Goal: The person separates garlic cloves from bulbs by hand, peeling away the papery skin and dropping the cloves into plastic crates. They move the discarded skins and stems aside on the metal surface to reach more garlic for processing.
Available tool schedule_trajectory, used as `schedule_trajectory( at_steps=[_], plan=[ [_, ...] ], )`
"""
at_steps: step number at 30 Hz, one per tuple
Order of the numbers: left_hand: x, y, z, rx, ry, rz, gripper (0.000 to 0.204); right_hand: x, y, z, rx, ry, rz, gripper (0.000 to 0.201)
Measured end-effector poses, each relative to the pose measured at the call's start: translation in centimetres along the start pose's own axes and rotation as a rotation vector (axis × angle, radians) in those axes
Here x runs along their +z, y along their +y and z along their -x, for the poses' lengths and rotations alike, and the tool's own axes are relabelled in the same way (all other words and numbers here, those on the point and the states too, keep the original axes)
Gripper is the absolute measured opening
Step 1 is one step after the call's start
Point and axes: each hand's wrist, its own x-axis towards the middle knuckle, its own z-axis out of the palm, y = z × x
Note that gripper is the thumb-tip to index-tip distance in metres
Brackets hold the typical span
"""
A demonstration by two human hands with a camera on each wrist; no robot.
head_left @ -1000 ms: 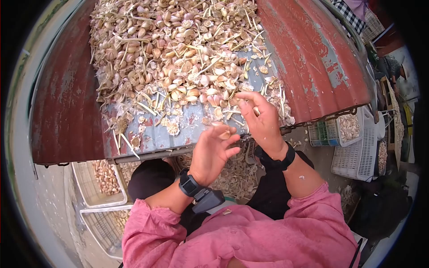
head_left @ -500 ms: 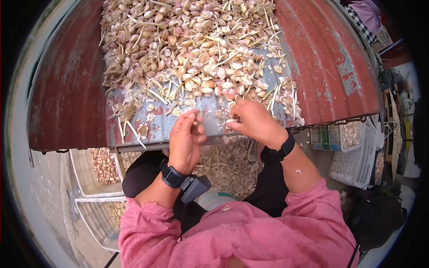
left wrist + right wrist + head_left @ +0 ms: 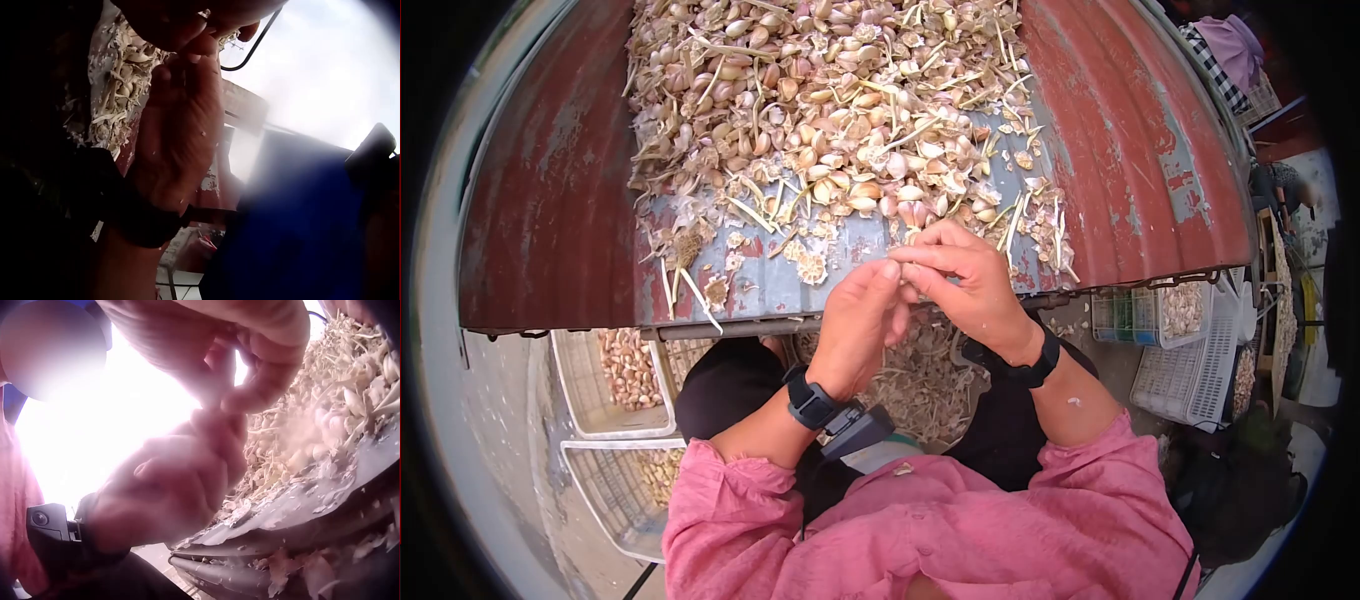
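Over the front edge of the metal table (image 3: pixel 775 295), the fingertips of both hands meet. The left hand (image 3: pixel 862 318) has its thumb up against the right fingertips; the right hand (image 3: pixel 975 290) pinches from the other side with bent fingers. What they pinch between them, seemingly a garlic clove, is almost wholly hidden. In the right wrist view the right hand (image 3: pixel 250 344) is above the left hand (image 3: pixel 181 481), tips touching. A large heap of garlic cloves (image 3: pixel 830 110), dry skins and stalks lies just beyond the hands.
Below left stand a crate of cloves (image 3: pixel 613 415) and a second crate (image 3: pixel 585 480). More baskets (image 3: pixel 1175 375) stand at the right. Husks (image 3: pixel 920 390) lie between the knees. A person (image 3: pixel 1280 185) shows at the far right.
The hands were apart, with a clove visible at the left fingers and later a pale piece at the right ones. Now the left hand has moved right and the fingertips have come together.
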Motion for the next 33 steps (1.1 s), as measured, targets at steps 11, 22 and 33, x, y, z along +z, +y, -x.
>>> schedule_trajectory(
  at_steps=[11, 22, 33],
  plan=[
    [1.3, -0.4, -0.3, 0.213, 0.146, -0.175, 0.013, -0.7, 0.7, 0.4, -0.275, 0.046, 0.611, 0.014],
    [0.1, 1.4, -1.0, 0.160, 0.207, 0.042, 0.016, -7.7, 3.2, -0.3, 0.304, 0.295, 0.600, 0.018],
    [0.3, -0.2, -2.0, -0.015, 0.246, 0.073, 0.018, -7.0, 5.0, -0.8, 0.211, 0.057, 0.880, 0.024]
  ],
)
